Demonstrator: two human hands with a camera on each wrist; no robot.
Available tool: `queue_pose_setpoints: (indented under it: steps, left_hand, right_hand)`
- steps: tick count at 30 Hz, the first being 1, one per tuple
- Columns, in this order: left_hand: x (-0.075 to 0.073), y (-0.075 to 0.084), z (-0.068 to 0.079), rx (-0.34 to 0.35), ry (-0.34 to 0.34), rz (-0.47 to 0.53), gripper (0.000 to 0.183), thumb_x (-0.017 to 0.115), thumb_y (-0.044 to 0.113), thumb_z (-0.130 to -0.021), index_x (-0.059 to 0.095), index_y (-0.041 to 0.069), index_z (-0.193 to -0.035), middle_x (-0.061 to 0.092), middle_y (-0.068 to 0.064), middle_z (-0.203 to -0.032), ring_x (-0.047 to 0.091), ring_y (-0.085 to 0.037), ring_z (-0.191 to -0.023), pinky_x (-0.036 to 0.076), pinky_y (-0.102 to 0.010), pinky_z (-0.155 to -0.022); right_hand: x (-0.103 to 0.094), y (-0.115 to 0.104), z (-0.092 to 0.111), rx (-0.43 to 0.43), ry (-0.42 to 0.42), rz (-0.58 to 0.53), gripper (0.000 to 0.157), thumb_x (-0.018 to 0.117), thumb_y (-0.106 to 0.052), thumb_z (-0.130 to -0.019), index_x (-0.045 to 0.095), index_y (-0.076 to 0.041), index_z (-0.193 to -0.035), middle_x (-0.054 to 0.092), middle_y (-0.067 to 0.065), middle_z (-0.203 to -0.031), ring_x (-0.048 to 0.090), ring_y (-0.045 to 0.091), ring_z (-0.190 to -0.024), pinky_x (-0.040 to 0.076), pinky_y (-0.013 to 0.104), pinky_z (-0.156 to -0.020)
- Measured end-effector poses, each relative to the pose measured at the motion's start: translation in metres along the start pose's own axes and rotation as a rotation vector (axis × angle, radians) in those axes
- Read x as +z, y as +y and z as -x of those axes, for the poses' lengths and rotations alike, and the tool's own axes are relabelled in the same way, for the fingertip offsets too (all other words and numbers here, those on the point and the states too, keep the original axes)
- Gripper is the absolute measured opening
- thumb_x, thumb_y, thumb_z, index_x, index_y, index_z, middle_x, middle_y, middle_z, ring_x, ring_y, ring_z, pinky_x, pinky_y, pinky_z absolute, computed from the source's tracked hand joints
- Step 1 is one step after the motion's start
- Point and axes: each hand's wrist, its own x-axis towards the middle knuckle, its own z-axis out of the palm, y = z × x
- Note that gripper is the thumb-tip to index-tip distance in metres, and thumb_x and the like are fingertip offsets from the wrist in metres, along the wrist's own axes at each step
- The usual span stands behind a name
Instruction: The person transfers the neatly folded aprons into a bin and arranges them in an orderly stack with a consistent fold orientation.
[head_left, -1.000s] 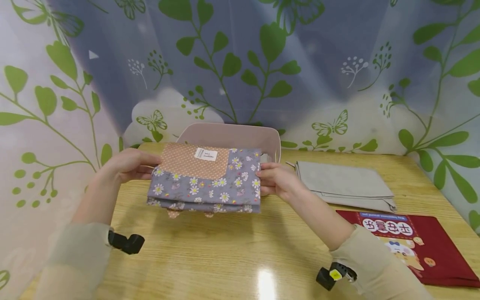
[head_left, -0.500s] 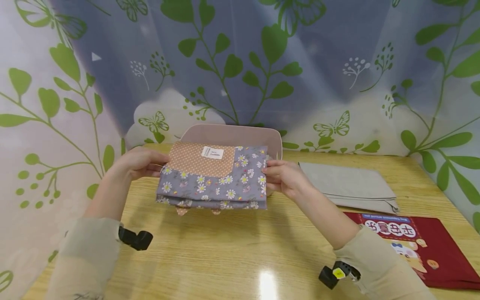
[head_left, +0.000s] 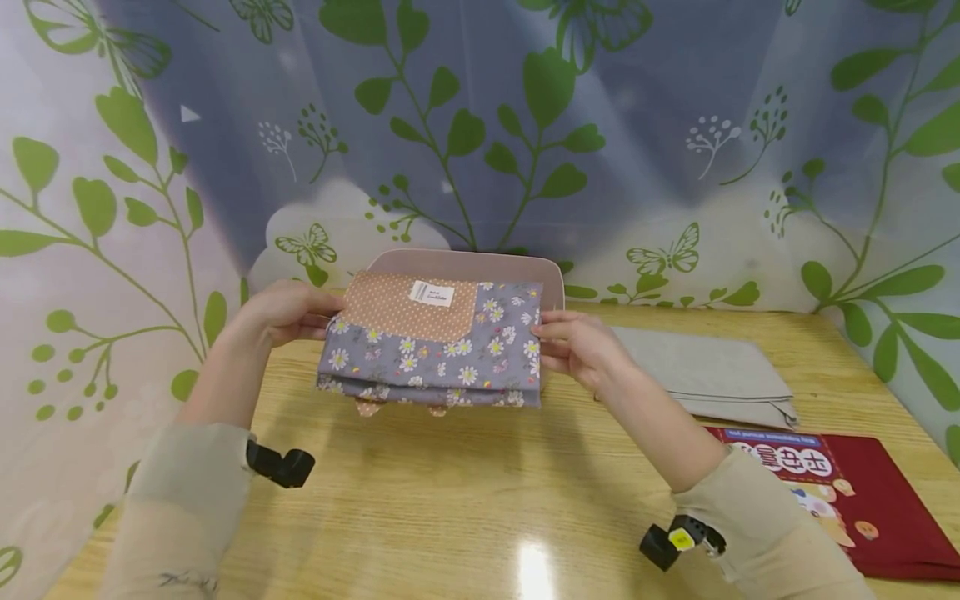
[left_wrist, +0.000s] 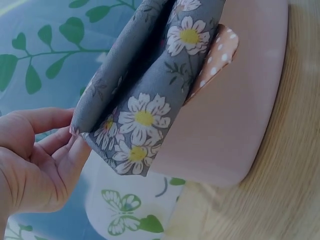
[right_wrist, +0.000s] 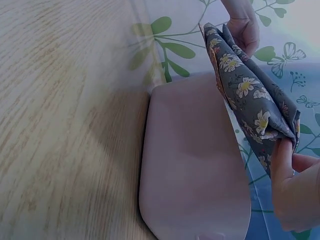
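Note:
A folded floral cloth (head_left: 427, 367), grey-blue with white daisies, has an orange polka-dot patch and a white label on top. It is raised above the table, overlapping the pale pink bin (head_left: 480, 263) in the head view. My left hand (head_left: 288, 312) pinches its left edge, thumb and fingers on either side of the corner in the left wrist view. On the opposite edge, my right hand (head_left: 581, 346) pinches the folded layers. Small polka-dot tabs (left_wrist: 217, 57) stick out below the cloth. In the right wrist view the bin's outer wall (right_wrist: 190, 160) stands below the cloth.
Right of the bin lies a folded grey cloth (head_left: 705, 367) on the wooden table (head_left: 450, 500). A red folded cloth (head_left: 885, 500) with a cartoon print and lettering lies nearer, partly behind my right forearm. A leaf-patterned curtain (head_left: 480, 125) hangs behind the bin.
Both hands have carried the floral cloth to the right, then slightly up and away toward the bin. It now covers more of the bin's opening in the head view.

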Motion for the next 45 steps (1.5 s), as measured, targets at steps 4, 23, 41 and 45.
queue_pose_setpoints:
  steps: [4, 23, 41, 45]
  left_hand:
    - [0.003, 0.003, -0.002, -0.007, 0.022, 0.024, 0.019, 0.056, 0.007, -0.091, 0.052, -0.005, -0.105, 0.063, 0.0, -0.076, 0.063, -0.011, -0.067, 0.053, -0.021, -0.065]
    - [0.011, 0.014, -0.02, -0.024, 0.04, 0.028, 0.021, 0.054, 0.009, -0.092, 0.05, -0.002, -0.11, 0.056, -0.001, -0.086, 0.059, -0.009, -0.066, 0.052, -0.018, -0.061]
    - [0.015, 0.025, -0.032, -0.062, 0.076, 0.096, 0.029, 0.056, 0.009, -0.091, 0.052, 0.0, -0.119, 0.058, 0.0, -0.085, 0.059, -0.009, -0.063, 0.051, -0.018, -0.056]
    - [0.015, 0.027, -0.035, -0.076, 0.063, 0.172, 0.005, 0.058, 0.007, -0.09, 0.061, 0.006, -0.093, 0.063, 0.001, -0.074, 0.061, -0.01, -0.058, 0.052, -0.02, -0.053]
  right_hand:
    - [0.0, -0.004, 0.0, -0.006, 0.009, 0.003, 0.034, 0.052, 0.006, -0.09, 0.047, 0.003, -0.123, 0.063, 0.003, -0.078, 0.065, 0.014, -0.064, 0.055, 0.025, -0.066]
    - [-0.006, -0.02, -0.01, -0.007, 0.037, 0.02, 0.045, 0.052, 0.005, -0.09, 0.039, 0.002, -0.134, 0.061, 0.005, -0.084, 0.065, 0.015, -0.066, 0.054, 0.025, -0.072]
    - [-0.021, -0.036, -0.031, 0.022, 0.007, 0.053, 0.018, 0.05, 0.004, -0.091, 0.049, -0.007, -0.106, 0.061, 0.001, -0.079, 0.063, 0.013, -0.066, 0.054, 0.022, -0.066]
    - [-0.025, -0.039, -0.038, 0.024, -0.022, 0.069, 0.016, 0.049, 0.004, -0.092, 0.048, -0.007, -0.103, 0.061, 0.001, -0.077, 0.063, 0.013, -0.066, 0.054, 0.021, -0.065]
